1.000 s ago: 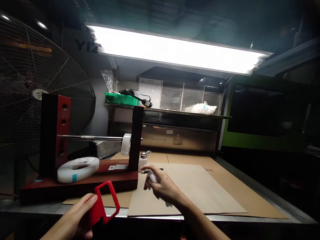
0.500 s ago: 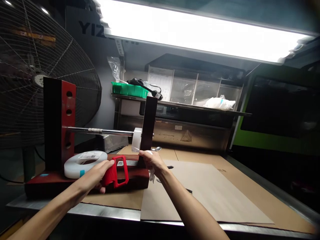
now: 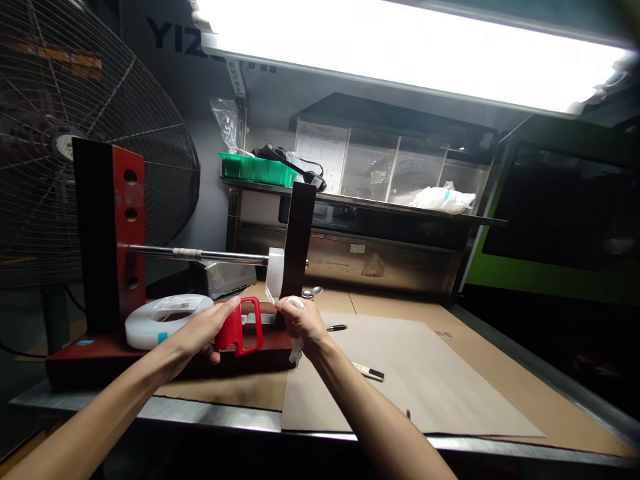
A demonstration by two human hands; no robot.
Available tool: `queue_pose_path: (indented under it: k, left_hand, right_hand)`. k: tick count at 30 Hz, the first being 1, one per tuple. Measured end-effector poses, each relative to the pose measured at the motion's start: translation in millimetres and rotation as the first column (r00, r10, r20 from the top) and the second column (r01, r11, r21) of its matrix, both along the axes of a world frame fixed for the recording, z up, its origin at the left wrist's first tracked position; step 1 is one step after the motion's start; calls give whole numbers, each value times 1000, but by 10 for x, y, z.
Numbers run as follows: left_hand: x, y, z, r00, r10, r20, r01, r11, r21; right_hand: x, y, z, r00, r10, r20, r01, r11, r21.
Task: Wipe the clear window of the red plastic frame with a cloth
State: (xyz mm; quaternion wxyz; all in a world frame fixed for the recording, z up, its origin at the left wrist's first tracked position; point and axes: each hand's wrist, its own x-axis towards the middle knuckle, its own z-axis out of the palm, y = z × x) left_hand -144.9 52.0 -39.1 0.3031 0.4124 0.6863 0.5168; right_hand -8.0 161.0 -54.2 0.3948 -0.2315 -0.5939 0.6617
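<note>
Two bare hands are seen together over the base of a dark red stand with two upright posts [image 3: 113, 227], which is set on the left part of a metal workbench covered with brown cardboard sheets [image 3: 425, 373]. The left hand [image 3: 207, 328] is closed around a red plastic frame-shaped tool with a rectangular opening [image 3: 241, 327]; the gripped side of this tool is hidden behind the fingers, so its full outline cannot be made out. The tool is held upright just above the stand's base, with its long axis roughly vertical and its open loop turned toward the right hand. The right hand [image 3: 301, 320] is pinched on something small and white at its fingertips, and a pale strip hangs below the palm; what exactly is pinched is too small to be told. A strip seems to run from the fingers up to a narrow white roll of tape [image 3: 275, 271] carried on a horizontal steel rod [image 3: 195, 253] between the posts, beside the right post. The rod's long axis runs left to right. A flat white coil with a paper label [image 3: 167, 319] is laid on the base beside the left post. A black pen [image 3: 336, 328] and a small pale-handled tool [image 3: 369, 372] are lying on the cardboard. A large wire-guarded fan [image 3: 60, 120] is cut off at the left edge.
</note>
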Motion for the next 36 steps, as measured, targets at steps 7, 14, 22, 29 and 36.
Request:
queue_pose_path:
  k: [7,14,22,29,36]
  left_hand:
    - [197,119,110,997,-62,-41,60,997,-54]
    - [310,187,130,987,-56,-148,45,996,-80]
    - [243,250,66,977,-121,-173,110,991,-73]
    - [288,211,105,976,-141,-163,133,989,-64]
    - [297,190,96,979,-132,-157,127,991,-40]
  right_hand:
    - [253,-346,-108,999,-2,41,0,999,45]
    - [433,-395,-213,994,-33,108,24,996,90]
    - [463,-351,-265,989,-59,134,42,991,125]
    - [452,-342,-288,986,-87,139,66,986,154]
    - [452,-339,-306,986,-102,133,76,979,187]
